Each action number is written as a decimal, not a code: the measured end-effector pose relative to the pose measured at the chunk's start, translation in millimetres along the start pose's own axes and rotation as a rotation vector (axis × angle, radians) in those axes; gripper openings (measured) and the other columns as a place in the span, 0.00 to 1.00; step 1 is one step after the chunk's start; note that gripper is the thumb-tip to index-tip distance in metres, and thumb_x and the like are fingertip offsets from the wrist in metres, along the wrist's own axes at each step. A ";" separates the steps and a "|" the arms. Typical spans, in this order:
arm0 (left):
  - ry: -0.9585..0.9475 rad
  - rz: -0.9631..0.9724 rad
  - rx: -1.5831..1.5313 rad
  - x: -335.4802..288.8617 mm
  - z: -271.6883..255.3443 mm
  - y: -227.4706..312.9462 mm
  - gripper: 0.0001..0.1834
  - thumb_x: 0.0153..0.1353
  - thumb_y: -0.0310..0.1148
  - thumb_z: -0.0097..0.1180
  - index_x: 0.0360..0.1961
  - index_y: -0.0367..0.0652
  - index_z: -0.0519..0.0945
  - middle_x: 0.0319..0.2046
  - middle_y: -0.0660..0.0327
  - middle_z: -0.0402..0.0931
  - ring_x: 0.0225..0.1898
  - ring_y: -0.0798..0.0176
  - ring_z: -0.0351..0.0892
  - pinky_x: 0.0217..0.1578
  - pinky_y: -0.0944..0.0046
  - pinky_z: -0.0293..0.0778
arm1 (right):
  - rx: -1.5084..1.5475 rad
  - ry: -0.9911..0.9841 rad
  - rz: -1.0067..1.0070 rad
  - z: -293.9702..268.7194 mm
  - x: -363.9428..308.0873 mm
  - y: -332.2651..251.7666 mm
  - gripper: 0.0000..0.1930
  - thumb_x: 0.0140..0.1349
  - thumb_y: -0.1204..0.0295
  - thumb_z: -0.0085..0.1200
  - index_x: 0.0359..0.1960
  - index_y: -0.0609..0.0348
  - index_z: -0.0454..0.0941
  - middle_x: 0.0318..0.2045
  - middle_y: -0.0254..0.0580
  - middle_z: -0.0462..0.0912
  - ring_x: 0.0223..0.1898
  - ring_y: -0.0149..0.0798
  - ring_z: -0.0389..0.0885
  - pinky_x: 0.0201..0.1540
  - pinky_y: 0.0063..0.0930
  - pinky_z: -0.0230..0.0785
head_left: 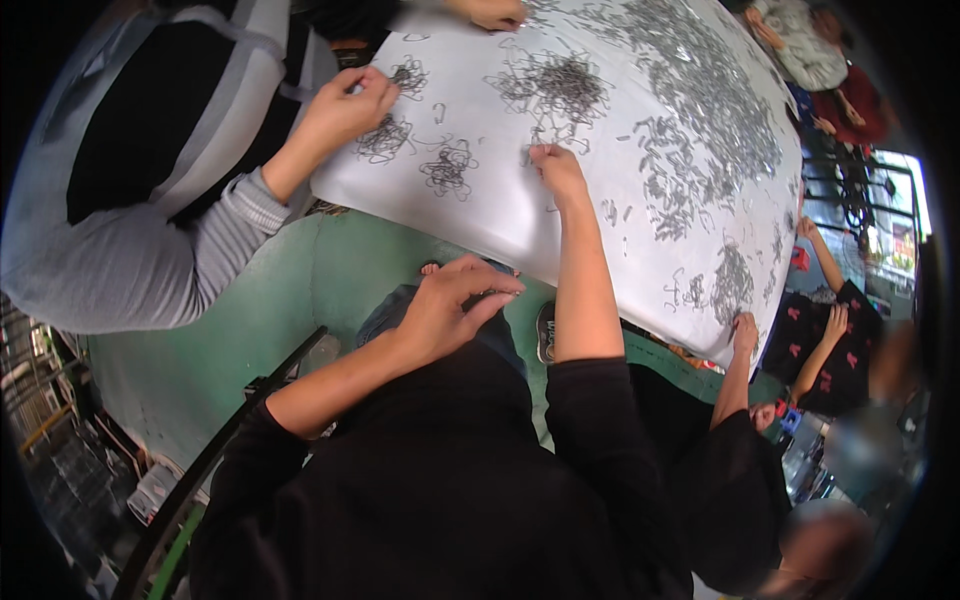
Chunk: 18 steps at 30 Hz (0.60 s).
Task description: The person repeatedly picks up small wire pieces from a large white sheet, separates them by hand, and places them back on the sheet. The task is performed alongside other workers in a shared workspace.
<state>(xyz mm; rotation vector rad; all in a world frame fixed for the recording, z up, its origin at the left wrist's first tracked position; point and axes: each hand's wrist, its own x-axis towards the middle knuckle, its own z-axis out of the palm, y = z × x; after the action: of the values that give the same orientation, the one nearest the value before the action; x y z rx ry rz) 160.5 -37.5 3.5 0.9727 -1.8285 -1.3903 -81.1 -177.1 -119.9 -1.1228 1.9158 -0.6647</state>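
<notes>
My left hand (452, 308) is held in front of my body, off the table's near edge. Its thumb and fingers are pinched together; a tiny dark thing shows at the tips, too small to name. Over the white table my right hand (561, 176) reaches out, fingers closed on a thin bent wire piece at the near side of a tangled pile of bent wire pieces (572, 85). Another small pile of bent wire pieces (447, 168) lies to the left of that hand. A single wire hook (439, 112) lies apart.
A broad spread of small metal clips (700, 100) covers the far right of the white table (500, 225). At left, a grey-sleeved co-worker's hand (358, 100) is over more wire piles. Another co-worker's hand (743, 332) touches the table's right end. Green floor (260, 290) shows below.
</notes>
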 end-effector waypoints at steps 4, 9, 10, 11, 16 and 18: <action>-0.037 -0.031 -0.071 18.7 12.9 3.7 0.08 0.56 0.22 0.60 0.37 0.39 0.83 0.35 0.62 0.82 0.37 0.66 0.78 0.37 0.67 0.74 | 0.806 -0.122 0.067 -39.1 -76.6 19.6 0.07 0.65 0.71 0.52 0.38 0.62 0.76 0.29 0.37 0.79 0.25 0.28 0.74 0.25 0.22 0.65; -0.076 0.093 -0.052 47.0 32.4 11.9 0.12 0.57 0.22 0.59 0.44 0.39 0.80 0.37 0.60 0.82 0.39 0.69 0.80 0.39 0.70 0.74 | 1.038 0.133 -0.051 -63.7 -183.4 -5.8 0.05 0.64 0.74 0.52 0.37 0.64 0.75 0.30 0.38 0.79 0.25 0.28 0.74 0.26 0.19 0.66; -0.107 0.054 -0.023 53.4 36.3 14.7 0.15 0.57 0.22 0.59 0.47 0.39 0.78 0.36 0.59 0.83 0.39 0.70 0.80 0.41 0.70 0.74 | 1.046 0.180 -0.057 -67.9 -202.1 -12.0 0.06 0.64 0.74 0.53 0.37 0.64 0.75 0.30 0.38 0.79 0.25 0.28 0.74 0.27 0.19 0.66; -0.117 0.061 -0.066 57.6 40.6 18.8 0.16 0.57 0.23 0.59 0.48 0.39 0.77 0.36 0.59 0.83 0.39 0.71 0.80 0.41 0.70 0.74 | 1.068 0.199 -0.111 -71.4 -218.5 -17.7 0.06 0.64 0.74 0.53 0.37 0.64 0.75 0.30 0.39 0.79 0.26 0.28 0.75 0.28 0.19 0.67; -0.252 -0.144 -0.138 79.5 65.9 39.0 0.18 0.58 0.25 0.59 0.50 0.40 0.75 0.35 0.61 0.84 0.39 0.73 0.79 0.45 0.68 0.73 | 1.088 0.437 -0.102 -77.1 -252.6 -27.8 0.05 0.61 0.74 0.57 0.36 0.62 0.77 0.29 0.29 0.75 0.27 0.22 0.65 0.31 0.15 0.58; -0.224 0.051 -0.100 89.4 81.3 42.6 0.17 0.56 0.24 0.59 0.49 0.41 0.76 0.35 0.61 0.84 0.39 0.65 0.81 0.43 0.65 0.74 | 1.087 0.492 -0.127 -81.5 -253.5 -22.5 0.05 0.62 0.74 0.57 0.36 0.61 0.78 0.32 0.29 0.76 0.28 0.21 0.66 0.30 0.14 0.57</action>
<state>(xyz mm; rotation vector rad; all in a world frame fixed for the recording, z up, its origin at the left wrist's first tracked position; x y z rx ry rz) 38.4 -65.7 30.0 0.7397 -1.9085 -1.5963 -66.8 39.6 35.8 -0.3750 1.4309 -1.8790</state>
